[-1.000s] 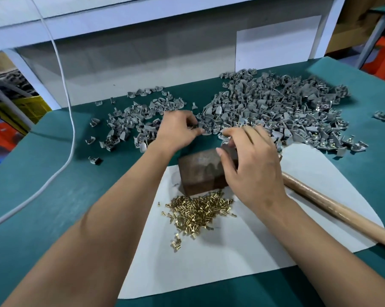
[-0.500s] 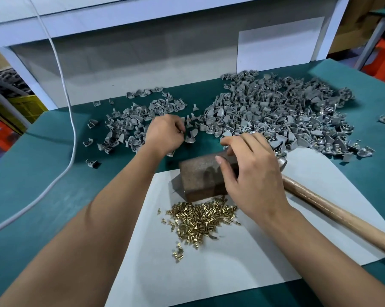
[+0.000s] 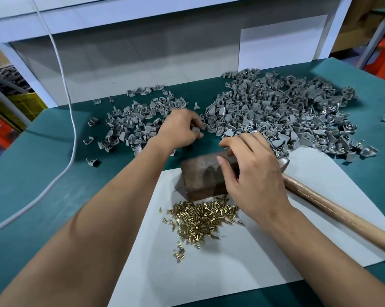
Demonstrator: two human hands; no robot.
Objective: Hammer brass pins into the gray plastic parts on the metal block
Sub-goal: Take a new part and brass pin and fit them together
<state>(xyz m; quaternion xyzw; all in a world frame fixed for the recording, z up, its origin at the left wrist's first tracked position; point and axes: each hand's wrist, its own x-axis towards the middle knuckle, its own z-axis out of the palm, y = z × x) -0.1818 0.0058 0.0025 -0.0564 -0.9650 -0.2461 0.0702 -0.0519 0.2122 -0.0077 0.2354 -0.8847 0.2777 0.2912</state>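
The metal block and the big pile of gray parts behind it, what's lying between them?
In the head view, the right hand lies over that stretch, fingers on the metal block, reaching the big pile of gray parts; left of it, bare green mat.

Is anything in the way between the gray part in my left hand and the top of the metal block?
Yes. The right hand lies over the metal block's right half. The left half is bare, so the gray part pinched by the left hand has an open path there.

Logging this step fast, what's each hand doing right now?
Left hand: pinches a gray plastic part.
Right hand: over the metal block, fingers curled; cannot tell if it holds anything.
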